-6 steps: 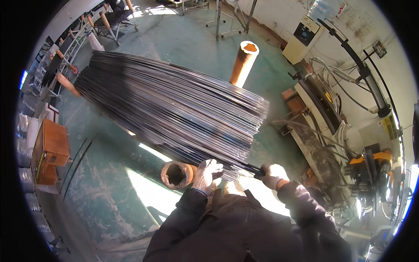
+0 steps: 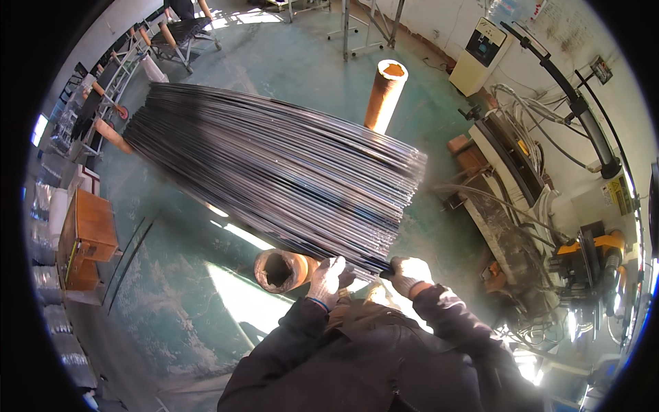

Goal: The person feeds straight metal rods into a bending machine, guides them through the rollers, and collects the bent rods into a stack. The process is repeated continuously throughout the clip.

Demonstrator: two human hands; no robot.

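The left hand, in a whitish knitted glove, is at the near edge of a broad sheaf of long, thin, dark grey, metal-looking rods, its fingers curled; whether it grips any of them, I cannot tell. The right hand, in a similar pale glove, is closed on a black length at the rods' near right end, thumb side toward the sheaf. The sheaf stretches from the hands to the far left, its tips uneven at the right. A loose grip could, I judge, let a rod slip or spring, since such long pieces probably flex; a sideways tug could catch neighbouring rods and fan them out, and exposed tips could snag a glove. The short brown hollow tube beside the left hand could be knocked by an elbow. Beneath lies a worn green painted floor, scuffed pale and streaked with sunlight. A tall brown tube stands beyond the sheaf; a brown wooden box sits at left, near two thin dark strips. At right are a cream water dispenser, looped grey hoses and an orange-and-black machine.
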